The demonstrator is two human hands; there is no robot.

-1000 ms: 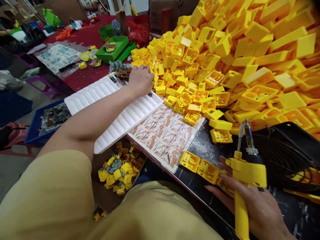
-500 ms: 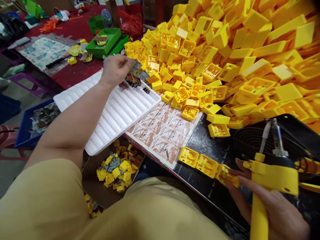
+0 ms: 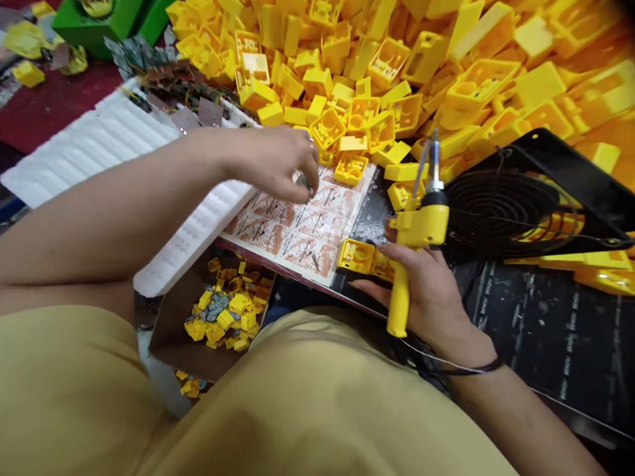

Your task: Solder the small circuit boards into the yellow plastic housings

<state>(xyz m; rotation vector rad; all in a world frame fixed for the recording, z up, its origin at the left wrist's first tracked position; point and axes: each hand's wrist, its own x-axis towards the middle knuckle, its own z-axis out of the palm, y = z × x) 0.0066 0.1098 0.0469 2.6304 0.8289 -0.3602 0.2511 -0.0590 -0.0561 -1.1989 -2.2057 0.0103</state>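
Observation:
My left hand (image 3: 278, 162) is closed in a pinch on a small dark grey part (image 3: 303, 180), mostly hidden by the fingers, above a printed sheet (image 3: 310, 244). In my right hand (image 3: 434, 294) is a yellow soldering gun (image 3: 423, 228), its metal tip pointing up and away. The thumb and fingertips of that hand also reach around a row of small open yellow plastic cases (image 3: 356, 256) at the table edge, partly covered by the hand. Under my left forearm lies a white ribbed foam tray (image 3: 104, 142), with brown circuit boards and wires (image 3: 186, 99) along its far side.
A large heap of yellow cases (image 3: 357, 66) fills the back and right. A black fan (image 3: 496, 205) stands at the right on a black mat (image 3: 536, 330). Below the table edge, a cardboard box (image 3: 169, 337) contains yellow and grey parts. Green trays (image 3: 94, 30) are at back left.
My left hand has come from the foam tray's far end rightward and nearer, over the printed sheet. The camera view has turned right; my right hand still has the soldering gun.

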